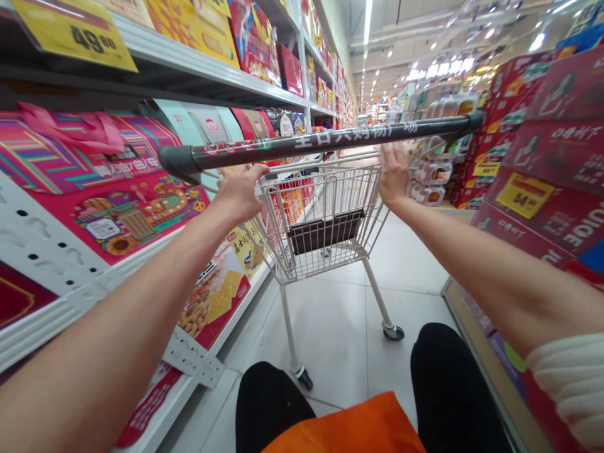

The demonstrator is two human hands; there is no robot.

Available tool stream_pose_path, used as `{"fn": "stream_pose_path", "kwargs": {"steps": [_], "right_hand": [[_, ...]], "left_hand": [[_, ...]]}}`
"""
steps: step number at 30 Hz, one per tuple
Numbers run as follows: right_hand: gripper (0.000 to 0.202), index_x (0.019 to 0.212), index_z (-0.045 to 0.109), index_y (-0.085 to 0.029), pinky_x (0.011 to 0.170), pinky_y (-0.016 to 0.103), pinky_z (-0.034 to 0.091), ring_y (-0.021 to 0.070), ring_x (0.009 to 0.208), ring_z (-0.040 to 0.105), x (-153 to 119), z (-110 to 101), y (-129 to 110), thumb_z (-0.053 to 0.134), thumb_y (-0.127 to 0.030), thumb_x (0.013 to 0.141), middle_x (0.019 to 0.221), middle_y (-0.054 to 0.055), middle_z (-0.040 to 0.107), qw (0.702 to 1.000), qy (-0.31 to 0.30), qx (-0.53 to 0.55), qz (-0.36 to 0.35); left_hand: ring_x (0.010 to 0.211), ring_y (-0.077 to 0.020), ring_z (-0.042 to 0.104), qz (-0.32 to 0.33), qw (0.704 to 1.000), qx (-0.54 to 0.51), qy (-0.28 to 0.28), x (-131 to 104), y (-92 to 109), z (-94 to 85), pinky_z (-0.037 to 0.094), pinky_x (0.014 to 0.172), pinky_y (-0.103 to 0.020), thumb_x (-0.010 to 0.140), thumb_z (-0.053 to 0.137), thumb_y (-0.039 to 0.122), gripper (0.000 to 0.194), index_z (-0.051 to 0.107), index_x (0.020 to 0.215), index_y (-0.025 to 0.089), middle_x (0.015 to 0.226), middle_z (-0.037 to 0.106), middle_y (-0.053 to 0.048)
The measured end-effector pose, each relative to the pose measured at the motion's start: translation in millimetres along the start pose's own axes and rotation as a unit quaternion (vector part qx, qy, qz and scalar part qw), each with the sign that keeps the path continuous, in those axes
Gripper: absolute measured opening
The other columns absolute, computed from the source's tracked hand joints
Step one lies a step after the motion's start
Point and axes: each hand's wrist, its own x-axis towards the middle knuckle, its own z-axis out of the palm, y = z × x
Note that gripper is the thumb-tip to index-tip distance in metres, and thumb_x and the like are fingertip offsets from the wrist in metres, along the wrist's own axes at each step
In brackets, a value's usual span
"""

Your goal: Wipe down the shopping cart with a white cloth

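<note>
A wire shopping cart [325,233] stands on the tiled floor in front of me, its dark handlebar [306,143] tilted up toward the right. Just under the bar's left half, my left hand [241,189] is closed on the cart's upper wire frame. My right hand [395,171] grips the frame at the basket's right rear corner, below the bar. A black flap [326,231] hangs on the basket's near wire side. The cart's metal legs end in black wheels [392,331]. Parts of both hands' fingers are hidden by the frame.
Shelves with gift boxes [136,207] and a yellow price tag [75,31] line the left side closely. Stacked red cartons [557,145] rise on the right. Tiled floor [330,314] runs between them. My knees and an orange cloth [349,428] show below.
</note>
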Motion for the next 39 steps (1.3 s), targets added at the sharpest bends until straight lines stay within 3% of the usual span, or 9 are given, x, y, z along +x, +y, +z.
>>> {"fn": "stream_pose_path", "kwargs": {"steps": [4,7,13,16,22,26,30,33,39], "right_hand": [[0.073,0.154,0.047,-0.017,0.131,0.061,0.027,0.0281,0.159,0.03,-27,22,-45,0.029,-0.002,0.085,0.158,0.013,0.051,0.999,0.016,0.019,0.026],[0.071,0.159,0.038,-0.029,0.132,0.067,0.022,0.0272,0.161,0.025,-56,38,-103,0.029,-0.008,0.092,0.159,0.006,0.051,0.996,-0.013,0.079,-0.033],[0.057,0.15,0.051,-0.033,0.136,0.045,0.024,0.0155,0.16,0.027,-105,56,-170,0.025,-0.017,0.103,0.161,-0.002,0.05,0.947,-0.135,0.128,-0.263],[0.052,0.147,0.056,-0.031,0.136,0.041,0.026,0.0151,0.157,0.035,-109,62,-155,0.027,-0.019,0.105,0.159,-0.001,0.052,0.921,-0.162,0.121,-0.333],[0.059,0.147,0.056,-0.02,0.133,0.053,0.032,0.0241,0.153,0.042,-92,64,-96,0.026,-0.007,0.098,0.153,0.008,0.057,0.981,-0.047,0.077,-0.169],[0.056,0.148,0.054,-0.021,0.133,0.052,0.032,0.0249,0.153,0.041,-94,68,-116,0.031,-0.008,0.099,0.152,0.009,0.057,0.981,-0.028,0.074,-0.176],[0.047,0.143,0.058,-0.026,0.131,0.046,0.037,0.0207,0.149,0.046,-93,73,-150,0.034,-0.016,0.104,0.152,0.004,0.058,0.946,-0.089,0.076,-0.301],[0.046,0.142,0.059,-0.027,0.129,0.046,0.04,0.0209,0.146,0.049,-77,71,-133,0.037,-0.016,0.103,0.151,0.003,0.06,0.936,-0.114,0.067,-0.328],[0.05,0.137,0.064,-0.02,0.123,0.06,0.044,0.0302,0.134,0.056,-51,65,-73,0.036,-0.008,0.097,0.126,0.011,0.069,0.99,-0.021,0.056,-0.13]], "left_hand": [[0.121,-0.0329,0.06,-0.031,0.999,0.016,0.004,-1,12,4.3,0.035,0.121,-0.062,0.063,0.055,0.011,0.071,0.064,0.131,0.03,0.124,0.065,-0.009],[0.123,-0.0366,0.059,-0.052,0.999,0.01,-0.006,-3,22,1.5,0.041,0.115,-0.064,0.064,0.054,0.009,0.073,0.064,0.133,0.031,0.129,0.064,-0.011],[0.126,-0.0372,0.058,-0.029,0.999,0.009,-0.032,-9,26,-7.2,0.05,0.108,-0.057,0.071,0.052,0.008,0.07,0.059,0.139,0.023,0.133,0.063,-0.014],[0.132,-0.0327,0.056,-0.004,1.0,0.001,-0.003,-14,21,-6.1,0.044,0.117,-0.051,0.073,0.05,0.005,0.068,0.056,0.138,0.019,0.137,0.062,-0.013],[0.15,-0.026,0.041,0.051,0.994,-0.022,0.094,-57,23,23.2,0.032,0.127,-0.051,0.082,0.038,-0.002,0.066,0.048,0.144,0.019,0.149,0.053,-0.014],[0.149,-0.029,0.043,0.04,0.996,0.023,0.071,-71,38,47.6,0.037,0.121,-0.049,0.091,0.037,0.005,0.057,0.049,0.146,0.014,0.148,0.056,-0.016],[0.153,-0.0353,0.034,-0.06,0.993,0.061,0.085,-53,50,51.5,0.032,0.121,-0.054,0.093,0.039,0.013,0.064,0.038,0.157,0.009,0.158,0.045,-0.023],[0.148,-0.0377,0.039,-0.088,0.991,0.079,0.055,-39,52,48.9,0.032,0.119,-0.054,0.092,0.039,0.016,0.064,0.04,0.156,0.006,0.156,0.047,-0.025],[0.134,-0.0381,0.052,-0.135,0.988,0.068,0.031,-31,50,56.6,0.033,0.112,-0.057,0.09,0.04,0.017,0.066,0.04,0.156,0.009,0.139,0.06,-0.023]]}}
